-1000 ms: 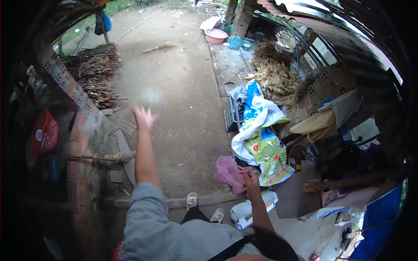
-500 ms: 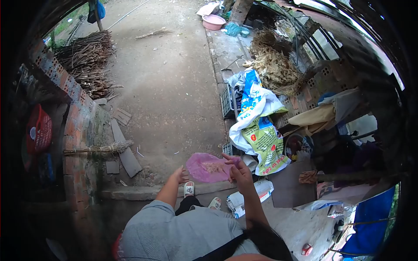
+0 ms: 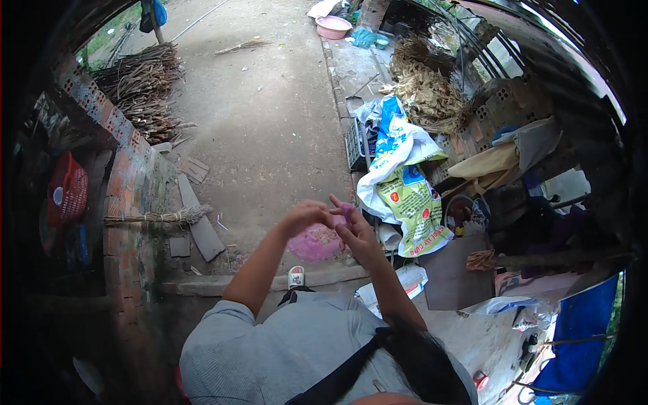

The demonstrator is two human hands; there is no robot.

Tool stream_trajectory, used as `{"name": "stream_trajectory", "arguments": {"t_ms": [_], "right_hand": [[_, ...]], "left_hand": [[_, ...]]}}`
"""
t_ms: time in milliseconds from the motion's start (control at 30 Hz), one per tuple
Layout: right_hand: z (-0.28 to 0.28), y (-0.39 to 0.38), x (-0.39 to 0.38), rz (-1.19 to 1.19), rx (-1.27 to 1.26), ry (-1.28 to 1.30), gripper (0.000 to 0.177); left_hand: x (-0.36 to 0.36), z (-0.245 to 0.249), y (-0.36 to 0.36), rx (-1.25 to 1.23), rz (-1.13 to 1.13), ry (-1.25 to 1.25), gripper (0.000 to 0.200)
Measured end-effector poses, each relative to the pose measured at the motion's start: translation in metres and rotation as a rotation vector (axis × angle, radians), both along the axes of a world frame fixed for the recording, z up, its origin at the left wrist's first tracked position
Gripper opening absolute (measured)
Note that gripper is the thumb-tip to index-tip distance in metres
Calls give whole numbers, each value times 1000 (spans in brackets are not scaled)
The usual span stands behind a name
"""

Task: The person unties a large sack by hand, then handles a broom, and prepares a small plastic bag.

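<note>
A thin pink plastic bag with pale, crumbly bits inside hangs in front of me, its top gathered between my hands. My right hand grips the bunched pink plastic near the fingertips, with the index finger raised. From the other side my left hand reaches across, its fingers bent and closed against the bag's neck. The left fingertips are partly hidden there. Below the bag lies the concrete sill, and one of my sandals shows beside it.
Printed sacks lie over crates at the right. A brick wall with a straw broom on it stands at the left, near a loose board. Stacked firewood and a pink basin are farther off.
My left hand has moved up and right, from apart with fingers spread to the bag's neck. My right hand has risen slightly, and the bag's top is now bunched.
</note>
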State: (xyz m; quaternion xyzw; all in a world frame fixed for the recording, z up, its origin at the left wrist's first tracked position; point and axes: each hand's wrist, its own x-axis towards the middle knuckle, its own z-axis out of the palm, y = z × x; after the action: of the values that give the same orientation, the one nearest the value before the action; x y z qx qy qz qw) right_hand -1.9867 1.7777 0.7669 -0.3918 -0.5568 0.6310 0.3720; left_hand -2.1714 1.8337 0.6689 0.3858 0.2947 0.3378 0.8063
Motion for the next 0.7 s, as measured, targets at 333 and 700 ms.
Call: {"name": "stream_trajectory", "arguments": {"t_ms": [333,700], "right_hand": [[19,-6,46,-33,77,143,42],[21,-4,55,57,-18,81,41]], "left_hand": [[81,-94,-19,595,-181,1196,74],[-103,-65,-13,9,77,250,50]]}}
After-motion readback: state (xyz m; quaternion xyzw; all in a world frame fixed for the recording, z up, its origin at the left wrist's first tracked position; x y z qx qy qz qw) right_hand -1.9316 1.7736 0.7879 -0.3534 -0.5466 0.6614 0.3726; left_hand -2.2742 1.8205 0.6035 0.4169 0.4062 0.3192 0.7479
